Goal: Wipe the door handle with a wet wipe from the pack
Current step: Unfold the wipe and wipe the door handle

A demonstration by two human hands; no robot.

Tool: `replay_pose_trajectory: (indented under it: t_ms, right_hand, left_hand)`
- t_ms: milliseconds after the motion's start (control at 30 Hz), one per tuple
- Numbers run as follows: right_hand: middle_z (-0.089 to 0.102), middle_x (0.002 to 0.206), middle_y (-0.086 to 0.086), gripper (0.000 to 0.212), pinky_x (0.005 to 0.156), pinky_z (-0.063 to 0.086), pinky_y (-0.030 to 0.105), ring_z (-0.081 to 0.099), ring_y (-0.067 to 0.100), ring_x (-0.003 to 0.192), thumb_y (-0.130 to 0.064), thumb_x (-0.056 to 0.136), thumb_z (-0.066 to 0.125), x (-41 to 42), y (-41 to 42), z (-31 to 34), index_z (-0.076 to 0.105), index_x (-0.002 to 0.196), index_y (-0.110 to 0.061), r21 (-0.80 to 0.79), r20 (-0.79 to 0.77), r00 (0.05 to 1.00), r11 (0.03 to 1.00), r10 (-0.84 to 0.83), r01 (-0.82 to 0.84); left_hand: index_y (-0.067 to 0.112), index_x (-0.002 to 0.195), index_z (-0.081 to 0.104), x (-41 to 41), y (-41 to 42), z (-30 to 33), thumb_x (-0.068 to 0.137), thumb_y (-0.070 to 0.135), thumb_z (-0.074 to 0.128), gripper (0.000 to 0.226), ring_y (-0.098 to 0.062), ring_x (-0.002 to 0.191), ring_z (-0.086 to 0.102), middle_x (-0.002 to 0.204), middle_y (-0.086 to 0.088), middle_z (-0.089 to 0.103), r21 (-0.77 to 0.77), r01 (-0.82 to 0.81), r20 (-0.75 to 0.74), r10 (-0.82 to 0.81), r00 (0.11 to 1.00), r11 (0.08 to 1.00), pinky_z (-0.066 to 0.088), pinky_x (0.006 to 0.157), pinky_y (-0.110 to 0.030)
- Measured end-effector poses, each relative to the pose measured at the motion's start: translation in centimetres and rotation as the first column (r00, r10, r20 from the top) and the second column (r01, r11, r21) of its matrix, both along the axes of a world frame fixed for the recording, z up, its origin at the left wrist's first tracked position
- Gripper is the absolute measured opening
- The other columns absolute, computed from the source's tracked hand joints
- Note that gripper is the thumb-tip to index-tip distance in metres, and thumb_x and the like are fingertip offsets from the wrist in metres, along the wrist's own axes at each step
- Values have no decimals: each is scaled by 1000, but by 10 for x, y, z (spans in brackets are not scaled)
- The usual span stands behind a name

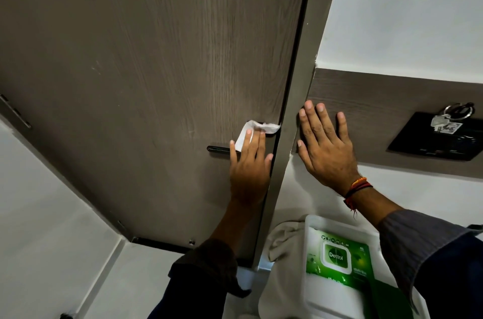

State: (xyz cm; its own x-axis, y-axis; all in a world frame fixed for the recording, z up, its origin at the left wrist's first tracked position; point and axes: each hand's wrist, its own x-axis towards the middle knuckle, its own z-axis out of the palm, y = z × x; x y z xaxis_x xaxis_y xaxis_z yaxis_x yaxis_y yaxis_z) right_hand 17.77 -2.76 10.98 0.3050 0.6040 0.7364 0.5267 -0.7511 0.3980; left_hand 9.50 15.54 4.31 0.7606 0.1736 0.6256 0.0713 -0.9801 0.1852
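A dark lever door handle (218, 149) juts left from the right edge of the grey-brown wooden door (146, 62). My left hand (249, 167) presses a white wet wipe (257, 130) flat against the handle's base plate, which it hides. The wipe sticks out above my fingers. My right hand (325, 145) rests flat, fingers spread, on the wood wall panel (392, 99) just right of the door frame (290, 135). It holds nothing. The green and white wipe pack (337, 258) lies below my right forearm on a white surface.
A black card holder (433, 141) with a key ring and keys (453, 116) hangs on the wall panel at the right. A crumpled white cloth (285, 240) lies beside the pack. White walls flank the door on both sides.
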Motion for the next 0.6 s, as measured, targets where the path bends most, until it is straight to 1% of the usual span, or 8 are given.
replay_pose_trajectory:
  t_ms: [67, 233, 367, 433, 500, 533, 600]
  right_hand:
    - [-10, 175, 6, 75, 131, -7, 48, -8, 22, 163, -39, 107, 39, 1, 0, 0, 2, 167, -11, -4, 5, 1000, 1000, -10, 10]
    - [-10, 175, 6, 75, 131, -8, 47, -8, 21, 163, -39, 107, 38, 1, 0, 0, 2, 167, -11, -6, 5, 1000, 1000, -4, 4]
    - [-8, 176, 6, 73, 131, -6, 48, -6, 22, 163, -39, 108, 36, 1, 1, 0, 5, 167, -10, -8, 14, 1000, 1000, -14, 14]
    - [-8, 175, 7, 73, 131, -6, 49, -7, 22, 163, -39, 108, 36, 1, 0, -1, 4, 167, -10, -6, 7, 1000, 1000, -16, 16]
    - [-10, 175, 7, 73, 131, -7, 48, -8, 22, 163, -39, 108, 35, 0, -1, -1, 3, 167, -10, -11, 4, 1000, 1000, -9, 9]
    - [-10, 175, 7, 73, 131, -7, 48, -9, 22, 163, -39, 108, 35, -1, -1, 0, 3, 167, -10, -11, 2, 1000, 1000, -11, 11]
    - [-10, 175, 6, 72, 131, -6, 48, -9, 22, 163, -39, 108, 34, -2, -1, 2, 3, 167, -10, -8, -7, 1000, 1000, -15, 15]
  left_hand:
    - [7, 152, 39, 2, 1, 5, 107, 38, 37, 55, -24, 153, 24, 159, -11, 38, 2, 0, -13, 0, 1000, 1000, 24, 121, -57]
    - [4, 143, 52, -11, 2, 1, 106, 30, 43, 47, -28, 148, 36, 151, -15, 50, 54, 36, -35, -34, 999, 998, 27, 119, -59]
    - [2, 146, 48, -9, -3, 9, 106, 26, 41, 47, -28, 149, 34, 154, -15, 45, 2, 62, -6, -62, 998, 998, 30, 118, -56]
    - [-1, 138, 56, -13, -1, 3, 105, 18, 48, 40, -31, 142, 45, 147, -18, 53, 46, 135, 53, -137, 989, 990, 40, 114, -53]
    - [-4, 129, 64, -20, 11, -4, 99, 8, 56, 33, -34, 132, 56, 136, -22, 62, 102, 193, 152, -208, 966, 976, 48, 109, -50]
    - [-5, 126, 66, -22, 19, -5, 96, 4, 58, 32, -34, 128, 60, 132, -23, 65, 105, 206, 191, -223, 956, 973, 50, 107, -49]
    - [-7, 122, 68, -24, 37, -2, 91, 1, 62, 32, -34, 120, 66, 126, -24, 68, 53, 182, 233, -189, 954, 982, 52, 105, -47]
